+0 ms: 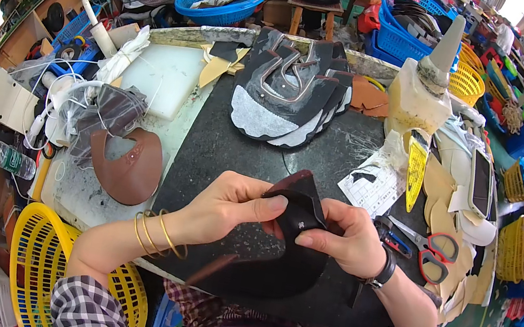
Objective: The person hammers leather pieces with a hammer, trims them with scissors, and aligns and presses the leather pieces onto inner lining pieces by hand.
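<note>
Left hand (227,203): pinched the dark leather piece (298,215) from the left.
Right hand (347,238): gripped the same piece, thumb on top.
Piece: held above the near black tabletop (225,136).
Scissors (429,249): just right.
Leather stack (289,91): far.

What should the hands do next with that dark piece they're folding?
Probably press the fold flat. Both the left hand and the right hand pinch the dark leather piece, lifted above the black mat, and its top edge is bent over but not yet flat.
</note>
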The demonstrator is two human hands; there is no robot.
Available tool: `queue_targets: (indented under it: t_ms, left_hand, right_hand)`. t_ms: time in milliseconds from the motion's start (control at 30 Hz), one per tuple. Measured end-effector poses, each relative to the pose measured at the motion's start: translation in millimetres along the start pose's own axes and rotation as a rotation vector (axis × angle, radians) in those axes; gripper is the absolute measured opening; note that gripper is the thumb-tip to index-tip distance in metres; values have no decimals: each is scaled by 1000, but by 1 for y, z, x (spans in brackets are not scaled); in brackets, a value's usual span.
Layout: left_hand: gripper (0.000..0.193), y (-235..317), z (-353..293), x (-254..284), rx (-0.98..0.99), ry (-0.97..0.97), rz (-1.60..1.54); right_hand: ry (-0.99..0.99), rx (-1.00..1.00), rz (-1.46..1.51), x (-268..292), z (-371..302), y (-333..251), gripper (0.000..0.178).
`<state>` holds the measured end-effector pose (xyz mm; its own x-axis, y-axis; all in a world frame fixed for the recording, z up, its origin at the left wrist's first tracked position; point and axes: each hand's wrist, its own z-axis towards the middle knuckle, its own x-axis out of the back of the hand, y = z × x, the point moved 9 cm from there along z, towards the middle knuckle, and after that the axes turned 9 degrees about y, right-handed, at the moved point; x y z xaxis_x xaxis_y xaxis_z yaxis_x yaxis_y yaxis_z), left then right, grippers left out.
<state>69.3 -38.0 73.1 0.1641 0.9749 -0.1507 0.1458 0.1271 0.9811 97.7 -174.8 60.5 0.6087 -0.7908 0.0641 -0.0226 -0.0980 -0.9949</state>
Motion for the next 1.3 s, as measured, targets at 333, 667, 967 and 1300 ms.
queue_targets:
  t_ms: [333, 667, 967, 1300]
  left_hand:
    - [30, 4, -3, -13, -20, -1, 178]
    - [27, 17, 0, -2, -92, 37, -117]
    - [31, 20, -5, -24, -224, -94, 553]
    - [105, -28, -31, -12, 55, -509, 24]
  right_hand:
    - [87, 54, -174, 5, -4, 4, 32]
    - [27, 162, 9, 3, -8, -5, 40]
    - [-42, 83, -240, -2, 6, -35, 23]
    - [319, 220, 149, 45, -6, -28, 15]
